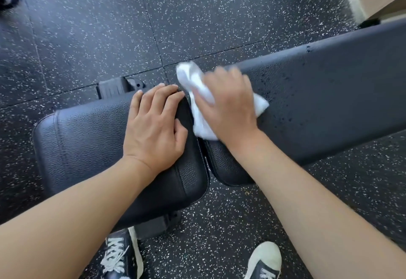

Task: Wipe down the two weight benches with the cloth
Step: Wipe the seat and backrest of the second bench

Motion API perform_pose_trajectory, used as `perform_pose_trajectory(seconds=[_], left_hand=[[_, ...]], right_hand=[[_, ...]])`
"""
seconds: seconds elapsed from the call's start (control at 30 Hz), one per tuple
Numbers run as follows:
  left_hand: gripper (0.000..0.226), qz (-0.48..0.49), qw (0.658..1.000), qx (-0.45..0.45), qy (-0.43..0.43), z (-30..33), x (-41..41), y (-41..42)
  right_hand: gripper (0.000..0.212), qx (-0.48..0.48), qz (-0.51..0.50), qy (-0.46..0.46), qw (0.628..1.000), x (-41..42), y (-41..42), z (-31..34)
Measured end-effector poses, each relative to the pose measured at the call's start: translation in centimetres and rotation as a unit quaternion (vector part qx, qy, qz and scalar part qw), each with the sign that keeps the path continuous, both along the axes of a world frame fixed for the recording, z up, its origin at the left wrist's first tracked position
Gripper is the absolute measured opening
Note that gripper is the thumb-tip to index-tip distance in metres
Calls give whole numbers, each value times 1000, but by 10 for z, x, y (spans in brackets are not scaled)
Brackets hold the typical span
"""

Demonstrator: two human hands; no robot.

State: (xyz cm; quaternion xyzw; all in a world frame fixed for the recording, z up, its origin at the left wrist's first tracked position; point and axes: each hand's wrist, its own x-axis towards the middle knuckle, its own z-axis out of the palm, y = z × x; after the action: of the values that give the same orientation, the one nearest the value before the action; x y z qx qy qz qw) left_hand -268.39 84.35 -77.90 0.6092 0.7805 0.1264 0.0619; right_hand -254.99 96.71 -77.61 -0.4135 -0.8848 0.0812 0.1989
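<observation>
Cloth (198, 94) is lying bunched on the long back pad (329, 94), just beside the gap that is separating it from the seat pad (87, 138). Right hand (228, 105) is pressing down on the cloth, fingers bent over it, while left hand (156, 125) is resting flat and open on the seat pad's edge beside that gap (probably steadying it). Wiping looks underway on this bench; the next stroke is calling for firm pressure along the speckled back pad, away from the gap.
</observation>
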Motion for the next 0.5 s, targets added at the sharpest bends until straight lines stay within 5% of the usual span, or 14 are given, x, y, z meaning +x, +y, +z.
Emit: perform_pose_trajectory(seconds=[0.23,0.33,0.5], left_hand=[[55,4,1000,8,3,-4,-1,1],[55,2,1000,8,6,-5,-2,2],[54,4,1000,16,9,-7,0,1]], right_hand=[[26,-6,102,-4,995,132,-82,-8],[33,19,108,1,994,102,-44,-7],[28,10,-56,19,998,10,38,-1]])
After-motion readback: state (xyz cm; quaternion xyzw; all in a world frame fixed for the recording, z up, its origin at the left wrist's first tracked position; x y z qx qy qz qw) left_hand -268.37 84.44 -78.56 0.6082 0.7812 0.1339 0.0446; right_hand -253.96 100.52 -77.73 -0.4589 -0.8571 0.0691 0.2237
